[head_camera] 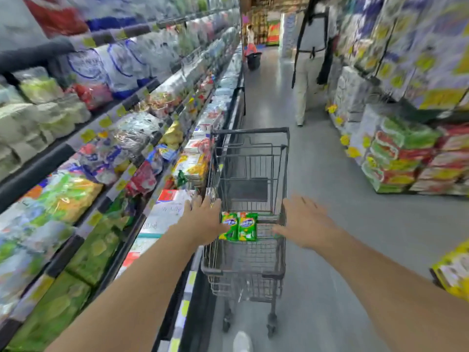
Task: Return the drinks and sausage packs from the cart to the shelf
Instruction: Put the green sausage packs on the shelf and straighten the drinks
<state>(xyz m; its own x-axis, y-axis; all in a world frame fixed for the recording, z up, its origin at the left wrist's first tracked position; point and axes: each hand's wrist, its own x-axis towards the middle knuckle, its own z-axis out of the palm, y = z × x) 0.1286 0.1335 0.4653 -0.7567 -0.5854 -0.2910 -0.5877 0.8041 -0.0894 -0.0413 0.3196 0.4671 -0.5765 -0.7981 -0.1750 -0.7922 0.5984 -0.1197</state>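
Two bare hands reach forward over a wire shopping cart (250,158) in a store aisle. Left hand (203,219): fingers spread and extended, palm down, holding nothing; its thumb side overlaps the left edge of the green packs (239,226), though contact cannot be confirmed through the motion blur. Right hand (305,221): fingers likewise splayed wide, palm down, empty, positioned over the right rim of the cart near the handle end; whether it touches the wire cannot be told.

The green packs are two flat, glossy plastic pouches, green with yellow and white printing, lying side by side in the cart's upper section at the near end, between the two hands. The text on them is too blurred to read.

The cart is dark grey metal, a grid of thin wire with a thicker tubular rim, and stands on small castors on a smooth, pale grey floor (330,174).

To the left, just beside the cart, runs a tiered shelf (76,146) with dark edge strips and yellow price tags, packed with soft, shiny bagged goods in green, white, red and blue. Stacked wrapped packages (406,158) line the right side. A person in light trousers (308,72) stands farther down the aisle.
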